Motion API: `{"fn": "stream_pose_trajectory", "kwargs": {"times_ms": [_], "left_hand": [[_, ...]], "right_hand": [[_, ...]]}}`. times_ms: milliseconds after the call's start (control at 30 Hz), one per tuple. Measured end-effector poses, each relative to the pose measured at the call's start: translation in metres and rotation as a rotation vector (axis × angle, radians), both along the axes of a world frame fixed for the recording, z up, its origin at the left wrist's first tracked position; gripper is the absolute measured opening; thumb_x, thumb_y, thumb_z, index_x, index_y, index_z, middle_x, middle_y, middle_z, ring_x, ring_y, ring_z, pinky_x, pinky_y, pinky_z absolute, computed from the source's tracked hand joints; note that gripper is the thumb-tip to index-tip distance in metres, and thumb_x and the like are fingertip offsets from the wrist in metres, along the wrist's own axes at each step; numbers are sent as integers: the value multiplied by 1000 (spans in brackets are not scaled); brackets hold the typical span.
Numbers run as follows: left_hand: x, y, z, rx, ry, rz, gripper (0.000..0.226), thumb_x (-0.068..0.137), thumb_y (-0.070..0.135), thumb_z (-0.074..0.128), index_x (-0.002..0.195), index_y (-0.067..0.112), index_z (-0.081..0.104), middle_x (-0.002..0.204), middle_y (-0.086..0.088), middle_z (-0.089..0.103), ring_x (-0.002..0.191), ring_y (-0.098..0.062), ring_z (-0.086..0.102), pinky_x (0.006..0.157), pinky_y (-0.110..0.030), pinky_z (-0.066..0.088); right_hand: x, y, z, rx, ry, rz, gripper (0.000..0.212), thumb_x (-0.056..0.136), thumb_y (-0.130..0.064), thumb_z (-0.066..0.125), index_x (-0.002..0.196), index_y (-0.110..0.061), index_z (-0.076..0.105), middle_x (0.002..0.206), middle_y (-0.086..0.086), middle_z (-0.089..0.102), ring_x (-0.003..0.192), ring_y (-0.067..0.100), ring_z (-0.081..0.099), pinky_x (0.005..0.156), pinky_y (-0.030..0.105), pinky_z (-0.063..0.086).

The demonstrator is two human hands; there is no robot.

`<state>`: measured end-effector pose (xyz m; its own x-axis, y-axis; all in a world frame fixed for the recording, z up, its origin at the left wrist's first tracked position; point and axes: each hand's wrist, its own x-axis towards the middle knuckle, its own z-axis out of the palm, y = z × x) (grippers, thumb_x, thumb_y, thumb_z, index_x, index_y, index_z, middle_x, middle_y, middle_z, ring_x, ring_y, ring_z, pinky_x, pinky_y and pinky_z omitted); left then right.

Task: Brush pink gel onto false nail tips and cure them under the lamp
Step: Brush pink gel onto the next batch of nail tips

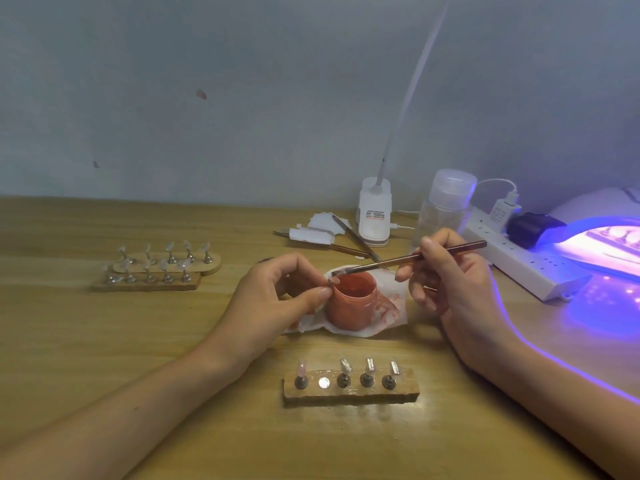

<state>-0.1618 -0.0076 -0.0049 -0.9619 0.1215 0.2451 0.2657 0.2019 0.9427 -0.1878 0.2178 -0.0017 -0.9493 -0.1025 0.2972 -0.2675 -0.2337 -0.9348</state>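
Now, mid-frame, pinching the nail tip (334, 280) in the left hand (277, 294) and gripping the brush (398, 261) in the right hand (448, 282): could smear skin, holding so close to its wet end.

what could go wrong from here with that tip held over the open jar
The left hand pinches the nail tip at the rim of the open gel jar, so a slip might drop it into the gel. The curing lamp glows close by while the jar is uncovered; stray light may thicken the gel there or on the brush in the right hand.
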Motion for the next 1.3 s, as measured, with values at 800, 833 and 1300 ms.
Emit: {"fn": "stream_pose_trajectory", "kwargs": {"times_ms": [800,833,1300], "left_hand": [[0,-1,-3,38,-4,-15,10,82,9,75,80,17,70,73,6,70,67,-6,63,57,-19,49],[-1,-1,-3,33,1,-22,10,83,9,75,81,17,70,74,7,71,67,-5,63,57,-19,49],[-2,-1,-4,32,39,-38,10,83,5,74,82,12,68,89,3,76,71,-4,65,60,-19,50]], "right_hand": [[-3,5,-2,-48,-12,-65,34,99,-24,54,65,-29,55,62,8,63,36,9,36,36,14,28],[-4,6,-2,-55,-4,-63,31,97,-27,54,66,-29,55,61,8,63,36,9,36,36,15,28],[-5,19,4,-96,62,-164,25,93,-21,48,69,-22,51,55,1,54,42,10,42,37,16,31]]}}
